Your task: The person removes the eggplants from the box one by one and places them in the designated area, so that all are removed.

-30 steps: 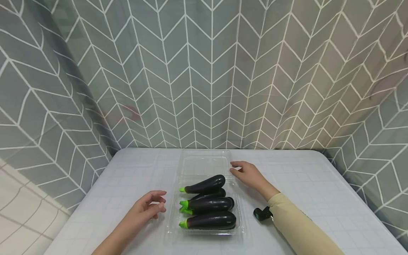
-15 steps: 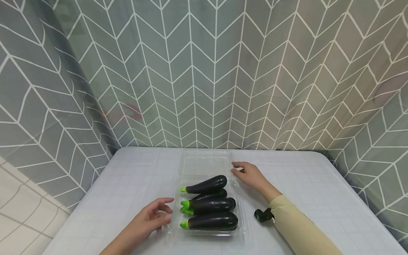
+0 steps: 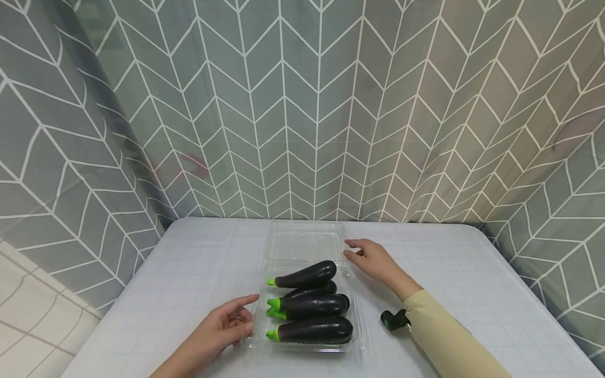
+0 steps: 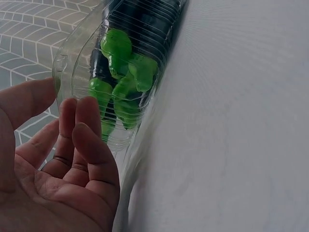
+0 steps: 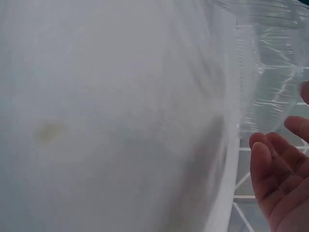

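Several dark eggplants (image 3: 315, 329) with green stem ends lie piled in a clear plastic clamshell container (image 3: 356, 315). Its see-through lid (image 3: 304, 247) is laid back flat on the far side. At the container's left rim is my left hand (image 3: 224, 325), fingers loosely bent and a fingertip right at the edge. The left wrist view shows that same hand (image 4: 72, 169) beside the ribbed wall, with green stems behind the plastic. My right hand (image 3: 373, 258) lies by the lid's right edge, thumb and fingers apart; in the right wrist view its fingertips come close to the lid's clear corner.
The container stands on a table with a white cloth (image 3: 198, 262). A small black device (image 3: 394, 319) is by the right sleeve (image 3: 444, 331). Grey curtains (image 3: 302, 115) with white chevron lines close off the back and sides.
My left hand has moved right and slightly down to the container's left rim. The right hand stays by the lid, and the eggplants keep their places.
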The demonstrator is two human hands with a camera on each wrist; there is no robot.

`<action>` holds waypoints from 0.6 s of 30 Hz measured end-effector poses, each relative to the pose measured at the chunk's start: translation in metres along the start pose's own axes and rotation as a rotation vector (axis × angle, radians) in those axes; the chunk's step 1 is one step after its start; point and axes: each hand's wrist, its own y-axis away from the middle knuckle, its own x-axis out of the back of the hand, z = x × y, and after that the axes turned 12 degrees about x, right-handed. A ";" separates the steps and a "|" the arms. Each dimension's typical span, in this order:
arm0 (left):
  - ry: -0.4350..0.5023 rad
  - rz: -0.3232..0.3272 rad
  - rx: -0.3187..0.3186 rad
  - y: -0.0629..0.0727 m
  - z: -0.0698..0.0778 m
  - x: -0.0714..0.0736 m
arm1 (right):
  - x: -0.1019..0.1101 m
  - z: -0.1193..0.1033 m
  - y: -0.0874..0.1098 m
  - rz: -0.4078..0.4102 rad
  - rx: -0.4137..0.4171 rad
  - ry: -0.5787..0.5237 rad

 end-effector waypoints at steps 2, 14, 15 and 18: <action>0.004 0.001 0.001 0.000 0.000 0.000 | 0.003 -0.002 0.001 0.006 0.024 0.017; 0.028 -0.006 0.024 -0.001 -0.003 0.002 | 0.018 -0.034 -0.001 -0.008 0.149 -0.007; 0.029 -0.004 0.029 -0.001 -0.003 0.002 | 0.018 -0.038 -0.002 -0.017 0.165 -0.012; 0.033 -0.001 0.032 -0.002 -0.003 0.002 | 0.018 -0.047 -0.003 -0.036 0.204 -0.032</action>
